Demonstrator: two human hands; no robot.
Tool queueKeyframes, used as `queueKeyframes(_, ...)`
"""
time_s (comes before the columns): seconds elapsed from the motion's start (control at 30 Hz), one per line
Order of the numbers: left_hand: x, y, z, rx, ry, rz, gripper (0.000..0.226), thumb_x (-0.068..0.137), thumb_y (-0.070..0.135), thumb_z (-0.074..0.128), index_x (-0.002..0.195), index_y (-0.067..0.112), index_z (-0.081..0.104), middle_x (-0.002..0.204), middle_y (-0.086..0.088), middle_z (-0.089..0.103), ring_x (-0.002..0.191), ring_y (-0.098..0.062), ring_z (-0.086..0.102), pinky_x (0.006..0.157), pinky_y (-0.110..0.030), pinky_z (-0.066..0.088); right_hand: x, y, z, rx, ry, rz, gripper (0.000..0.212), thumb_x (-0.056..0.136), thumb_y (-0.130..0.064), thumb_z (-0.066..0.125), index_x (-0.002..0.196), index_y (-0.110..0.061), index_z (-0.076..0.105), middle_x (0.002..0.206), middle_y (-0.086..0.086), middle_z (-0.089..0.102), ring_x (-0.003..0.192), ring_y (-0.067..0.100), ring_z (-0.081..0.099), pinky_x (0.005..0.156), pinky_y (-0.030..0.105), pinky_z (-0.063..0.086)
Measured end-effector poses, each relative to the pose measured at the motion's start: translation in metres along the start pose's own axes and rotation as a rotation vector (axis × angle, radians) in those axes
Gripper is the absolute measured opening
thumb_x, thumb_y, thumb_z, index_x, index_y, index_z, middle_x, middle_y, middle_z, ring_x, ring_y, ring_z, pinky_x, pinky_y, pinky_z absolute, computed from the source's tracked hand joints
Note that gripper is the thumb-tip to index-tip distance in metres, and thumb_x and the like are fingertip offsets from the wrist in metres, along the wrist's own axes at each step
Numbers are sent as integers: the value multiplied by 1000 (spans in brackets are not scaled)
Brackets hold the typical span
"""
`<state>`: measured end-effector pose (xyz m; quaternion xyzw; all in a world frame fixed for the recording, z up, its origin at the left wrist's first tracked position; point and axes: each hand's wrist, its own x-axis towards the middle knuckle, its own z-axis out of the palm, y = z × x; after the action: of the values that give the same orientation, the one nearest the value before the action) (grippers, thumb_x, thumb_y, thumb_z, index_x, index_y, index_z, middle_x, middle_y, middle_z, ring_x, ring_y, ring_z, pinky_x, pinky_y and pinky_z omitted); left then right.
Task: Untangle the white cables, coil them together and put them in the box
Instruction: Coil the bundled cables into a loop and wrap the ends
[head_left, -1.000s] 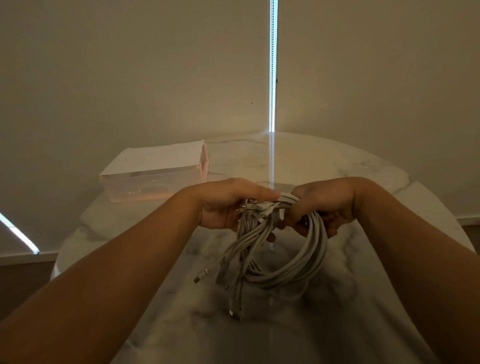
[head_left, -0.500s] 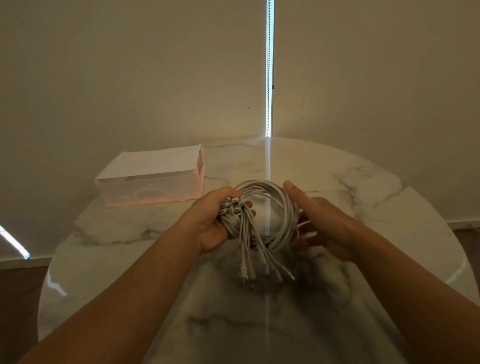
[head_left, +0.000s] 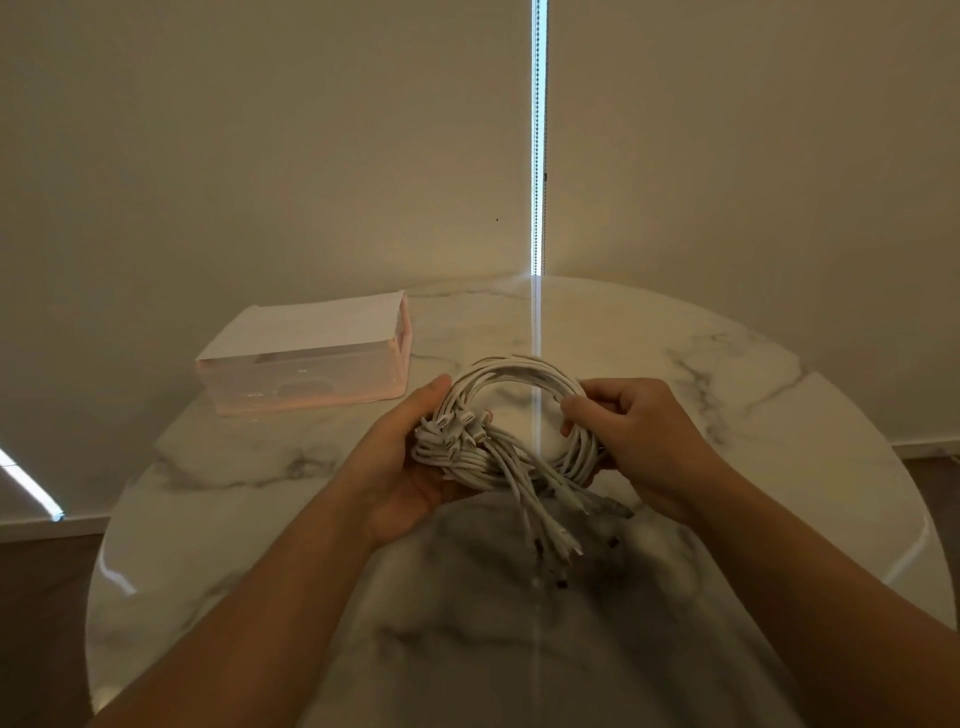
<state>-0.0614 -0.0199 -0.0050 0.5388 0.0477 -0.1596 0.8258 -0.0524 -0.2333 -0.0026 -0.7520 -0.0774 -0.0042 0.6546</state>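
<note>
Box (head_left: 304, 382) at ten o'clock on the marble table (head_left: 727, 364). Your left hand (head_left: 410, 467) cradles the white cables (head_left: 511, 366) at nine o'clock, thumb over; your right hand (head_left: 639, 436) curls round three o'clock. Their tails dangle, maybe touching marble.

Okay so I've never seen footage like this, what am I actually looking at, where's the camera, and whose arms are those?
There is no machine here: these are a person's two bare arms. The picture comes from a wide-angle camera worn on their head, looking forward and down, so the arms reach in from the bottom edge. The left hand cradles one side of a coil of white cables, and the right hand curls its fingers round the other side. Loose plug ends hang below the coil. Underneath is a round marble table. A pale, see-through pink box stands at its far left, apart from the hands.
</note>
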Motion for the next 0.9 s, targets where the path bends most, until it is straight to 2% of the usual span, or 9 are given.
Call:
queueKeyframes(0.13, 6, 10, -12, 168, -63, -84, 67, 80, 55, 63, 118, -1, 64, 100, -21, 68, 89, -39, 66, 92, -51, 51, 7, -3, -6, -150, -195, -96, 16, 93, -14, 62, 102, -12, 75, 63, -1, 64, 53, 6, 53, 53, 22, 46)
queueKeyframes(0.23, 10, 11, -4, 264, -90, -51, 45, 80, 50, 63, 93, 7, 67, 74, -10, 60, 61, -21, 57, 65, -35, 52, 9, -8, -3, -295, -286, -209, 12, 91, -15, 65, 97, -15, 76, 65, -7, 66, 56, 3, 53, 57, 16, 44)
queueKeyframes(0.4, 21, 2, 6, 214, -18, 43, 29, 79, 37, 66, 75, 14, 49, 55, 3, 30, 42, -7, 23, 40, -19, 22, 14, -12, 1, -402, -288, -274, 10, 93, -20, 63, 96, -24, 72, 71, -16, 66, 59, 1, 55, 59, 14, 42)
queueKeyframes(0.43, 23, 1, 6, 218, 9, 78, 32, 80, 36, 66, 69, 16, 44, 55, 3, 28, 42, -7, 23, 39, -19, 22, 15, -12, 1, -493, -293, -269, 19, 92, -33, 63, 108, -23, 69, 87, -14, 70, 74, 1, 60, 69, 17, 47)
queueKeyframes(0.53, 25, 1, 6, 187, 118, 166, 39, 91, 31, 63, 63, 18, 39, 54, 2, 29, 41, -8, 24, 38, -20, 23, 12, -15, 4, -800, -308, -98, 101, 71, -80, 53, 148, -17, 35, 144, 0, 50, 121, 13, 53, 97, 24, 42)
queueKeyframes(0.6, 24, 3, 6, 113, 188, 215, 33, 93, 28, 62, 67, 16, 44, 53, 3, 30, 40, -7, 25, 38, -19, 23, 5, -19, 8, -862, -336, -20, 123, 69, -78, 57, 156, -12, 3, 157, 6, 32, 134, 18, 43, 101, 24, 35)
queueKeyframes(0.7, 23, 8, 5, -18, 263, 277, 19, 95, 26, 61, 88, 8, 55, 53, 5, 30, 39, -5, 26, 36, -18, 24, -6, -14, 11, -971, -298, -100, 99, 84, -58, 62, 153, -10, 9, 118, 8, 64, 94, 15, 64, 80, 24, 51)
queueKeyframes(0.8, 24, 11, 0, -163, 331, 308, 20, 94, 26, 62, 85, 9, 57, 54, 5, 29, 39, -6, 25, 35, -17, 24, -12, -9, 11, -1040, -176, -279, 25, 98, -44, 49, 103, -20, 48, 86, 0, 59, 66, 10, 53, 57, 19, 36)
queueKeyframes(0.9, 23, 13, -1, -286, 378, 353, 23, 94, 24, 63, 78, 9, 56, 51, 6, 29, 39, -5, 24, 34, -17, 22, -19, -13, 15, -1057, -177, -363, 19, 102, -41, 38, 91, -26, 39, 74, -10, 48, 57, 6, 46, 50, 17, 28)
